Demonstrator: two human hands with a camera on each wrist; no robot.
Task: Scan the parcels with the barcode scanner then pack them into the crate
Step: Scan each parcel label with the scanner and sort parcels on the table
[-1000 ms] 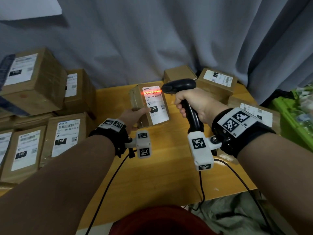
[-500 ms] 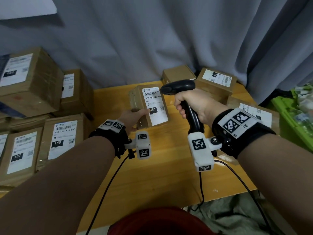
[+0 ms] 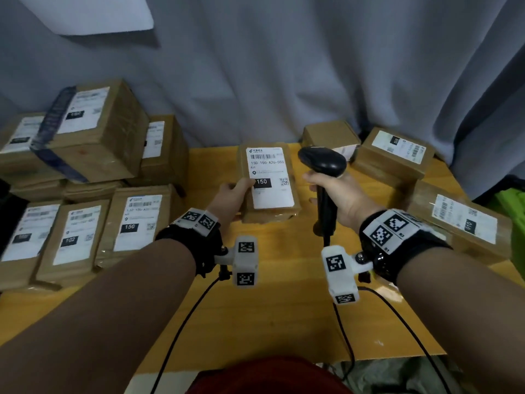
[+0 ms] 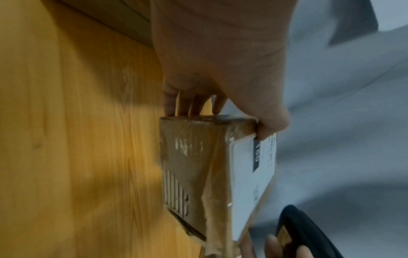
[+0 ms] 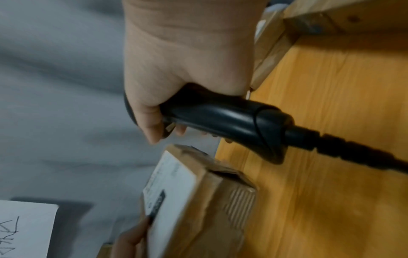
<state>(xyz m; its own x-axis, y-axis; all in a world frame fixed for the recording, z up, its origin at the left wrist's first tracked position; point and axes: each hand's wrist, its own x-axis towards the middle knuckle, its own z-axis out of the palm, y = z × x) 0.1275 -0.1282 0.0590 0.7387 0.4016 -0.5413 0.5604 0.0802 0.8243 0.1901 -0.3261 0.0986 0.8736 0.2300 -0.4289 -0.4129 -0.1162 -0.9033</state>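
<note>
My left hand (image 3: 237, 191) grips a small brown cardboard parcel (image 3: 270, 183) by its left edge, thumb on the white label marked 150, fingers behind. The parcel (image 4: 198, 174) is held above the wooden table (image 3: 255, 308), label facing me. My right hand (image 3: 338, 194) is wrapped round the handle of a black barcode scanner (image 3: 324, 163), whose head sits just right of the parcel's top. In the right wrist view the scanner handle (image 5: 232, 122) and its cable run right, with the parcel (image 5: 194, 200) below. No red scan line shows on the label.
Stacks of labelled brown parcels (image 3: 85, 223) fill the left side. More parcels (image 3: 395, 155) lie at the back right and right (image 3: 460, 220). A grey curtain (image 3: 284, 66) hangs behind. A green crate edge (image 3: 511, 203) shows far right. Black cables (image 3: 397, 314) cross the table front.
The red scan line on the label went out. The parcel has turned so its label faces me more squarely, and the scanner head has swung away to the right.
</note>
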